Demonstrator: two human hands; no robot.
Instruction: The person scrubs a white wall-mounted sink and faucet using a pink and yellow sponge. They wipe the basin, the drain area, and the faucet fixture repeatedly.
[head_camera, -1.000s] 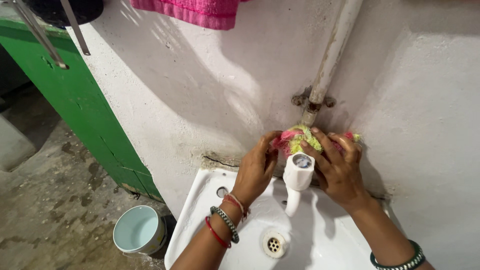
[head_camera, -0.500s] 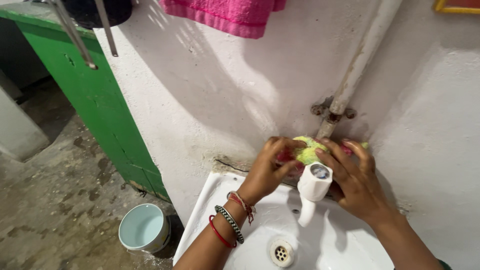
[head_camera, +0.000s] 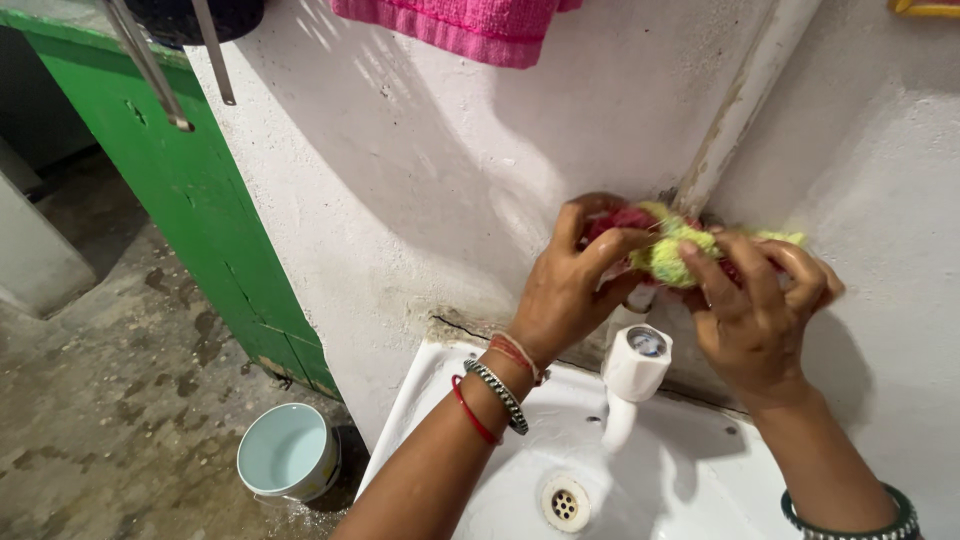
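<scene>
Both hands, the left hand (head_camera: 565, 285) and the right hand (head_camera: 755, 310), pinch a fluffy pink and yellow scrubber (head_camera: 672, 250) above the white tap (head_camera: 634, 365). It looks soft, light and squishy, easy to grip by its ends.

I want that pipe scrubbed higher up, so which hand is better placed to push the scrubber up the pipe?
Probably the right hand: its fingers lie over the yellow-pink scrubber right below the pipe. The left hand pinches the scrubber's far end, away from the pipe.
</scene>
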